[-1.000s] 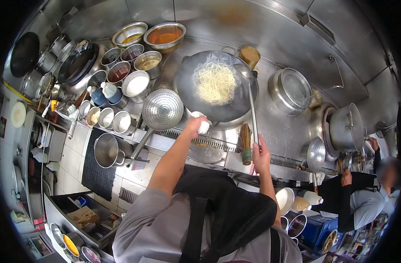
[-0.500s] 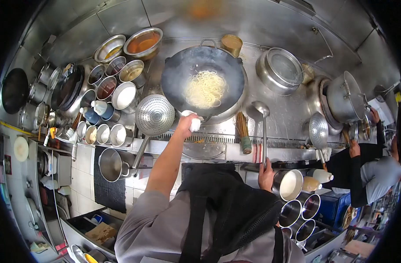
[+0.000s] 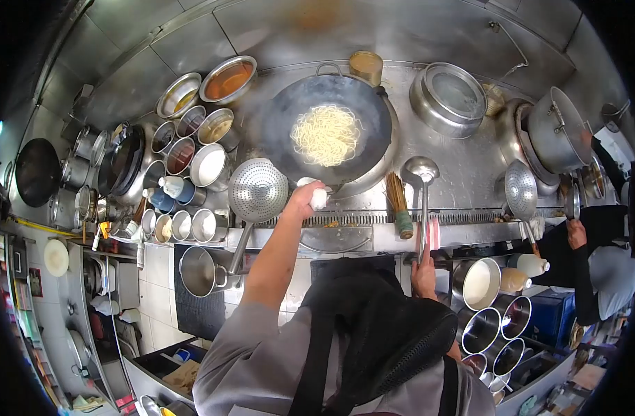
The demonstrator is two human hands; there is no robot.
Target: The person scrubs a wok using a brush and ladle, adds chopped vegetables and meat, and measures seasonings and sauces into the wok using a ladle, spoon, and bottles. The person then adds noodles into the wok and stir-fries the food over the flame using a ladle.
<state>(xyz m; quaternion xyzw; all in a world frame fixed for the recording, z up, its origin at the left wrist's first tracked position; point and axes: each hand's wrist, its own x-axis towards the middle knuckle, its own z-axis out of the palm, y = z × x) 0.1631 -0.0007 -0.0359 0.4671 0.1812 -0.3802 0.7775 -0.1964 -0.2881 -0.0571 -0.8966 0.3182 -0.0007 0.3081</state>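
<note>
My left hand is closed around a folded white cloth at the near rim of the dark wok, where the handle would be; the cloth hides it. Pale noodles lie in a loose mound in the wok's middle, with some steam around. My right hand grips the long handle of a steel ladle. The ladle's bowl rests over the steel stove top, right of the wok. Between wok and ladle lies a bamboo brush with a green-wrapped end.
Left of the wok, a large perforated strainer rests across a pot. Sauce containers and bowls crowd the left counter. A lidded steel pot stands at the back right. At far right, a co-worker's hand holds a pan handle.
The noodles have settled into a flatter, more compact mound, and the steam has thinned. Both hands keep their grips. The whole view has shifted slightly, so most things appear further right.
</note>
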